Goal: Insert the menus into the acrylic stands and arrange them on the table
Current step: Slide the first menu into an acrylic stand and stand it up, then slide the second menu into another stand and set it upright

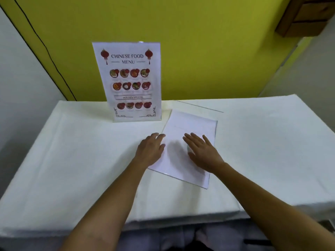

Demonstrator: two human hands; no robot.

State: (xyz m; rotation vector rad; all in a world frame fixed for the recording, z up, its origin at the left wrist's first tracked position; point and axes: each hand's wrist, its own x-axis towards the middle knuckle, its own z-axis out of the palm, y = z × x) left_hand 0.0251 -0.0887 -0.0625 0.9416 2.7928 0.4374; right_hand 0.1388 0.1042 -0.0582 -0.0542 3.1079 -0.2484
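Observation:
An upright acrylic stand holds a "Chinese Food Menu" sheet with red lanterns and stands at the back middle of the table. A second acrylic stand lies flat to its right, with a menu sheet in it showing a blank white side. Its clear base edge sticks up at the far end. My left hand rests at the lying stand's left edge, fingers spread. My right hand lies flat on top of it, fingers apart. Neither hand grips anything.
The table has a white cloth over it. A yellow-green wall rises right behind it, and a white wall stands on the left. A brown wooden box hangs at the upper right.

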